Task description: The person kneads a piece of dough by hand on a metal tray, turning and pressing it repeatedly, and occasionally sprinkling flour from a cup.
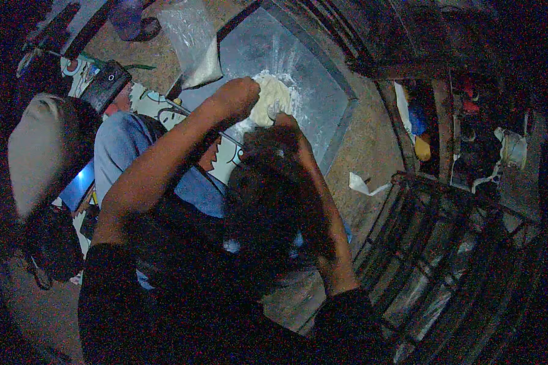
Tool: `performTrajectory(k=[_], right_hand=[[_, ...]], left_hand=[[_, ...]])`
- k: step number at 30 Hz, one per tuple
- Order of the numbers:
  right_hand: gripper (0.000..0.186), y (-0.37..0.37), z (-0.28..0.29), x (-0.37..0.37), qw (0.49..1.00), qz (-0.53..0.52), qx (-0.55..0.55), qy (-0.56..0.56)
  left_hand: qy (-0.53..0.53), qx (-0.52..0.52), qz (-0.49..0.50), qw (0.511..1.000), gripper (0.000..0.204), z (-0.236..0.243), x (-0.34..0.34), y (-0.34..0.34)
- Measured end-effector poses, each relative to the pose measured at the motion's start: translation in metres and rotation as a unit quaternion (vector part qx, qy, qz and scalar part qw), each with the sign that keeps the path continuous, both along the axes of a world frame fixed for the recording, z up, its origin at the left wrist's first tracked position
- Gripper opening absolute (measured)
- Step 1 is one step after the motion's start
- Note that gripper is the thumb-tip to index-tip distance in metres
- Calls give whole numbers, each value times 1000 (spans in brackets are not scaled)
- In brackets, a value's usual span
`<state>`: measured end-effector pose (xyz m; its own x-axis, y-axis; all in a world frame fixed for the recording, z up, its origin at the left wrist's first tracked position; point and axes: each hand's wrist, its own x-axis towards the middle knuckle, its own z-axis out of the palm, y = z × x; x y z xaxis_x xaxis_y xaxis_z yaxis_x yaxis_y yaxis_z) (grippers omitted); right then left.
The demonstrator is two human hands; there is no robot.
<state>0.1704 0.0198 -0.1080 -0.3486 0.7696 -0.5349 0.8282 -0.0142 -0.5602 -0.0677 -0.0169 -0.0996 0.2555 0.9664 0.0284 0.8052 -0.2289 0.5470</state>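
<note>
Left hand (238,97) and right hand (287,126) adjoin the pale dough (271,91), whether clamped I cannot tell; presumably soft and tearable, grip its rim broadly

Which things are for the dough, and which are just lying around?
For the dough:
- pale, round dough
- grey board under it
- white powder around it
- left hand and right hand, at its edge

Probably just lying about:
- white scrap on the floor
- dark barred rack
- dark boxy thing
</note>
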Motion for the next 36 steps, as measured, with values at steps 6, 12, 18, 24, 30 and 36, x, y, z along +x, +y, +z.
performTrajectory(k=[6,12,18,24,30,36], right_hand=[[27,34,13,2,988,99,111,-30],[28,20,51,-51,928,202,281,-140],[24,32,37,-66,926,210,113,-292],[21,27,50,-79,910,307,93,-262],[22,47,44,-26,944,242,117,-194],[21,9,65,-15,925,256,218,-176]], left_hand=[[-127,57,90,986,23,21,0,-2],[-134,-63,29,989,27,19,-24,8],[-129,-18,73,989,27,29,-15,0],[-107,-46,95,989,23,11,-24,-2],[-85,13,20,996,20,24,5,8],[-45,4,4,999,25,11,33,-5]])
